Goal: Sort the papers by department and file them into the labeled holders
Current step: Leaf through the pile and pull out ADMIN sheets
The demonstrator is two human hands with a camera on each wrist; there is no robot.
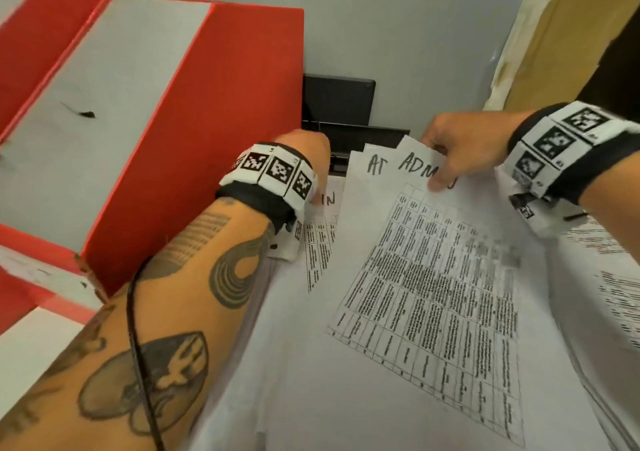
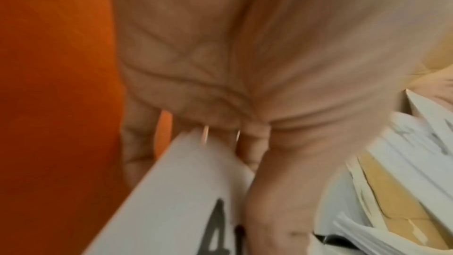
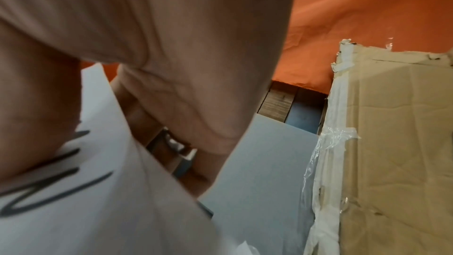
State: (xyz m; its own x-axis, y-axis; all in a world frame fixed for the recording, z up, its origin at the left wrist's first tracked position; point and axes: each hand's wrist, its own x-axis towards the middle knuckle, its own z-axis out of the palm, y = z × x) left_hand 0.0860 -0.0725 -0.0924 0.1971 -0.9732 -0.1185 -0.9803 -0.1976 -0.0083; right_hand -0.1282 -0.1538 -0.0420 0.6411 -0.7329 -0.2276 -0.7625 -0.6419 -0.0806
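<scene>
Several white printed sheets [image 1: 433,277] marked "ADMIN" by hand at the top lean fanned in front of me. My right hand [image 1: 450,154] pinches the top edge of the front sheet, thumb on the lettering; the right wrist view shows the thumb on that sheet [image 3: 98,201] and the fingers [image 3: 147,115] behind it. My left hand [image 1: 308,149] reaches in at the sheets' upper left. In the left wrist view it [image 2: 245,152] grips another sheet [image 2: 171,201] lettered "A". A black holder [image 1: 337,100] stands just behind the sheets; no label is visible on it.
A large red and white box [image 1: 138,121] stands close on the left, touching my left forearm. A grey partition [image 1: 415,52] closes the back. Taped brown cardboard [image 1: 554,34] rises on the right. More printed papers [image 1: 609,277] lie at the right edge.
</scene>
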